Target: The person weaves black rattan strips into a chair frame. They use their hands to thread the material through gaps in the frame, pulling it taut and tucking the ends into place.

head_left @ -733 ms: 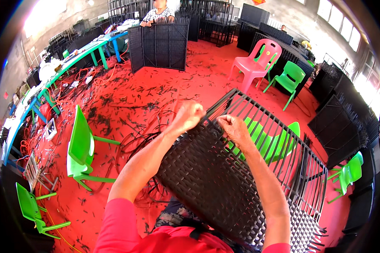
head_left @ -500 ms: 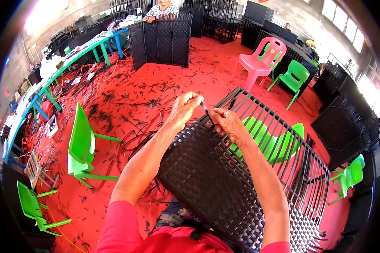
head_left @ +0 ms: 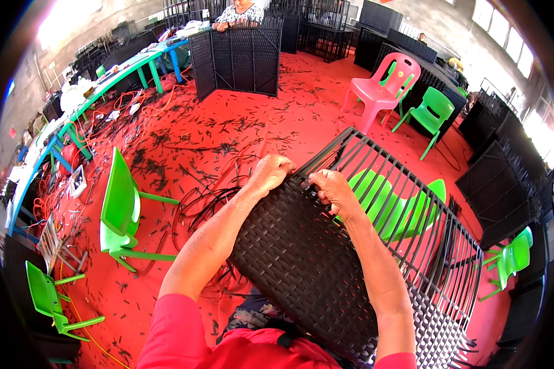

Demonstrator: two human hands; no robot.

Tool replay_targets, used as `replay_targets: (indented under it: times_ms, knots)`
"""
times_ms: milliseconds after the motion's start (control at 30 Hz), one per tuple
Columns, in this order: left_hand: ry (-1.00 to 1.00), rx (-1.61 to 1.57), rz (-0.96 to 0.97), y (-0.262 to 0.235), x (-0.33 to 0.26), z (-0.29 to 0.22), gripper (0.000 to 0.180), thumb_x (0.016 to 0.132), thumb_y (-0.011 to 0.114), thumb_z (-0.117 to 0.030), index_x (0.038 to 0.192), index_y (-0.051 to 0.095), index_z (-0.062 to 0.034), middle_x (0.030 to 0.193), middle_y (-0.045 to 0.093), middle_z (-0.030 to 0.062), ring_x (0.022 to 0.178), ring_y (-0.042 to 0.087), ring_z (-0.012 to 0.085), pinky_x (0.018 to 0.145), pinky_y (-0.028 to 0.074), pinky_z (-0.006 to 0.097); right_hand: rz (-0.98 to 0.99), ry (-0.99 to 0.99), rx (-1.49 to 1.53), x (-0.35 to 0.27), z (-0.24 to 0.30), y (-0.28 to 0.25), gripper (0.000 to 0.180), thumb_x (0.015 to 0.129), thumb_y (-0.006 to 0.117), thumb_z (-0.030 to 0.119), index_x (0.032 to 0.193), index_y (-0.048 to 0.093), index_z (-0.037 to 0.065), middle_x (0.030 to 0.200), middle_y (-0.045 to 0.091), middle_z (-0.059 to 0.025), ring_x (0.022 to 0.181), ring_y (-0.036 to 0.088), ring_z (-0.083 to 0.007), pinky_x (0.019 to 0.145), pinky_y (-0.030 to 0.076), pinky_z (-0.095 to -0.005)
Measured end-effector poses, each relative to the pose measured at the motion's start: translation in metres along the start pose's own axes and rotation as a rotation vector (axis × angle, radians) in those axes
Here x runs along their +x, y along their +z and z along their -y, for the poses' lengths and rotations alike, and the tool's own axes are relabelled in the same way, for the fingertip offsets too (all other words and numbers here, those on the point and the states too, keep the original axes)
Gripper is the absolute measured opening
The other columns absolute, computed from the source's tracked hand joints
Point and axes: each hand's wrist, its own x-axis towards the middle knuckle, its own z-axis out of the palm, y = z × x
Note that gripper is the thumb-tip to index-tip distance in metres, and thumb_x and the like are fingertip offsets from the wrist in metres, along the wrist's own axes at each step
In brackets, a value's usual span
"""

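Note:
In front of me slants a dark panel [head_left: 301, 246], a frame with bars partly covered by flat black plastic strips woven over and under. My left hand [head_left: 271, 174] is closed at the panel's far left corner; what its fingers grip is hidden. Just right of it, my right hand [head_left: 332, 189] pinches a black plastic strip [head_left: 306, 182] above the edge of the weave. Bare parallel bars [head_left: 400, 178] run on to the right, beyond the woven part. Loose black strips [head_left: 194, 206] trail in a tangle off the panel's left side.
A green chair [head_left: 394, 203] stands beneath the bars, another green chair [head_left: 120, 209] to my left. Farther off are a pink chair [head_left: 385, 89] and a long table [head_left: 114, 77]. Strip scraps litter the red floor [head_left: 228, 123]. A person [head_left: 243, 15] stands behind a folded black panel [head_left: 246, 61].
Both hands have come down from above the panel to its far corner. The raised strip end that stretched between them has been lowered. The view has shifted slightly.

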Motion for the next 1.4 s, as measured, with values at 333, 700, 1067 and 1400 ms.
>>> replay_targets:
  times_ms: [333, 700, 1067, 1400]
  knots:
    - [-0.184, -0.099, 0.055, -0.001, 0.000, 0.002, 0.016, 0.081, 0.056, -0.013, 0.081, 0.065, 0.0002, 0.071, 0.063, 0.0058, 0.066, 0.057, 0.0131, 0.064, 0.045, 0.029, -0.027, -0.123, -0.177, 0.009, -0.013, 0.009, 0.026, 0.079, 0.061, 0.028, 0.076, 0.057, 0.003, 0.055, 0.048, 0.0003, 0.044, 0.044, -0.0073, 0.039, 0.034, -0.0220]
    - [-0.170, -0.741, -0.151, -0.028, 0.008, -0.009, 0.014, 0.086, 0.052, -0.016, 0.087, 0.052, -0.0023, 0.075, 0.061, 0.0116, 0.063, 0.063, 0.0208, 0.053, 0.050, 0.032, -0.222, -0.422, -0.467, -0.042, 0.007, -0.022, 0.020, 0.082, 0.058, 0.020, 0.090, 0.061, 0.001, 0.069, 0.057, -0.0028, 0.057, 0.051, -0.0075, 0.053, 0.042, -0.0235]
    - [0.177, -1.116, -0.858, -0.378, -0.025, -0.009, 0.019, 0.087, 0.052, -0.019, 0.086, 0.056, -0.0002, 0.081, 0.061, 0.0124, 0.075, 0.060, 0.0222, 0.069, 0.052, 0.040, -0.164, -0.630, -0.654, -0.040, 0.019, -0.006, 0.026, 0.078, 0.060, 0.023, 0.096, 0.062, 0.005, 0.079, 0.059, -0.0111, 0.072, 0.059, -0.0217, 0.063, 0.046, -0.0325]
    - [0.851, -1.090, 0.005, -0.295, -0.100, -0.091, 0.025, 0.092, 0.043, -0.016, 0.110, 0.048, -0.0001, 0.114, 0.053, 0.0114, 0.090, 0.051, 0.0188, 0.092, 0.039, 0.036, -0.179, -0.916, -0.766, 0.023, 0.001, 0.055, 0.027, 0.084, 0.051, 0.030, 0.084, 0.058, 0.004, 0.072, 0.056, -0.0158, 0.073, 0.056, -0.0339, 0.063, 0.044, -0.0401]
